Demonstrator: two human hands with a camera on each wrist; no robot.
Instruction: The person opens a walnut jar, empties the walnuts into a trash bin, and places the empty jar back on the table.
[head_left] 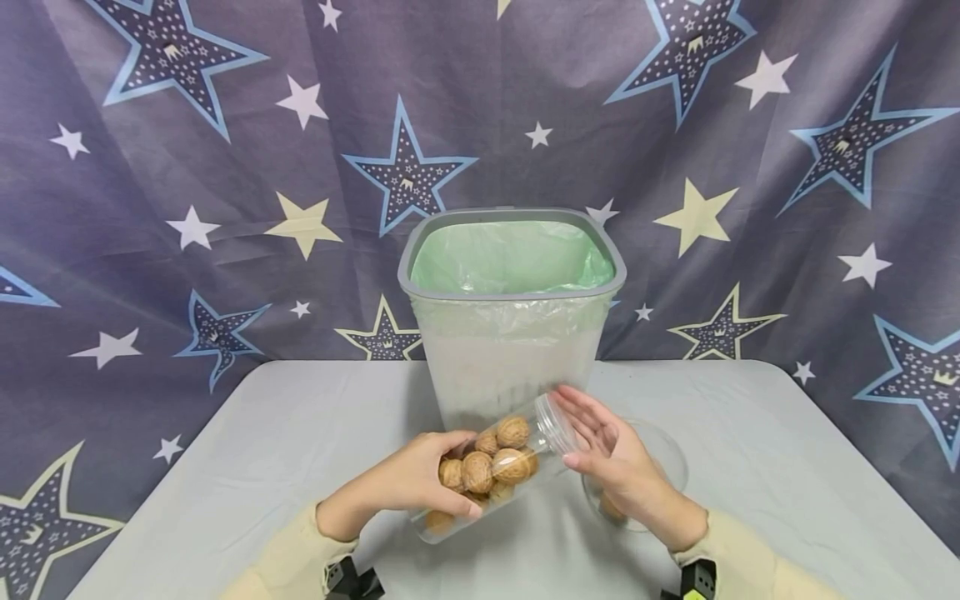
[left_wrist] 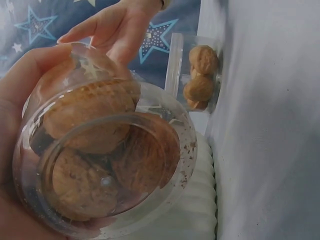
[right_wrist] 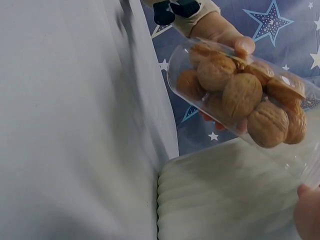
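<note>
My left hand (head_left: 420, 475) grips a clear plastic jar (head_left: 551, 425) around its lower part, thumb on the near side. Several walnuts (head_left: 477, 471) fill much of the jar, which leans with its neck up and to the right. At the neck is my right hand (head_left: 615, 458), its fingers extended along the far side and its thumb apart from them at the near side. In the left wrist view the jar's round base (left_wrist: 105, 180) faces the camera, walnuts pressing against it. The right wrist view shows the walnuts (right_wrist: 242, 95) through the jar's side.
Behind the jar stands a white bin (head_left: 517, 342) with a grey rim and a green-tinted liner (head_left: 510, 250). A clear round container (head_left: 675, 454), partly hidden by my right hand, holds walnuts (left_wrist: 202, 60). A star-patterned curtain (head_left: 525, 75) hangs behind the pale table (head_left: 315, 417).
</note>
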